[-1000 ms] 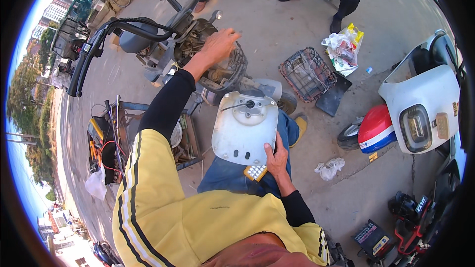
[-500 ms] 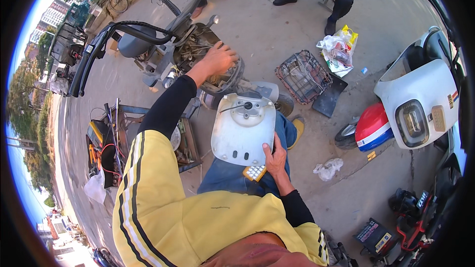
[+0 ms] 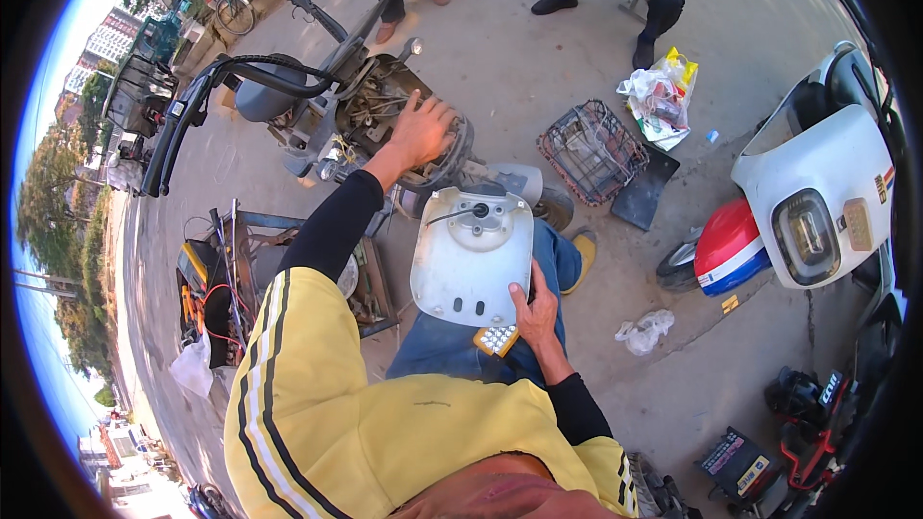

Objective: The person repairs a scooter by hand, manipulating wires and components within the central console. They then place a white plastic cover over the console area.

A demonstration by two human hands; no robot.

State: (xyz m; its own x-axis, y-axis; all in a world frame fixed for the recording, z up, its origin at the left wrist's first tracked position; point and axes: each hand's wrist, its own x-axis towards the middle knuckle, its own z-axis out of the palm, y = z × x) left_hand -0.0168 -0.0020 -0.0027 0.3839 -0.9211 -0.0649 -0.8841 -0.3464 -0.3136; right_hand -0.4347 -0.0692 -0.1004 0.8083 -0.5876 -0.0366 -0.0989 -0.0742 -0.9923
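A white plastic scooter panel (image 3: 452, 274) lies over my lap, with a round fitting and a short black cable at its upper end and two slots at its lower end. My right hand (image 3: 538, 317) grips its lower right edge, thumb on top. My left hand (image 3: 420, 133) rests with fingers spread on the rim of the partly stripped scooter (image 3: 370, 101), whose wiring lies exposed in the opened body. What is under the left palm is hidden. By the panel's lower edge, a yellow block with a grid of small lamps (image 3: 496, 340) sits on my jeans.
A wire basket (image 3: 593, 152) and a black flat plate (image 3: 644, 190) lie beyond my foot, near plastic bags (image 3: 661, 96). A white scooter (image 3: 817, 194) stands right. Tools and a metal frame (image 3: 380, 279) are left. Two people are at the far side.
The view has shifted slightly. My left hand's fingers look a little more spread on the scooter; my right hand keeps its hold on the panel.
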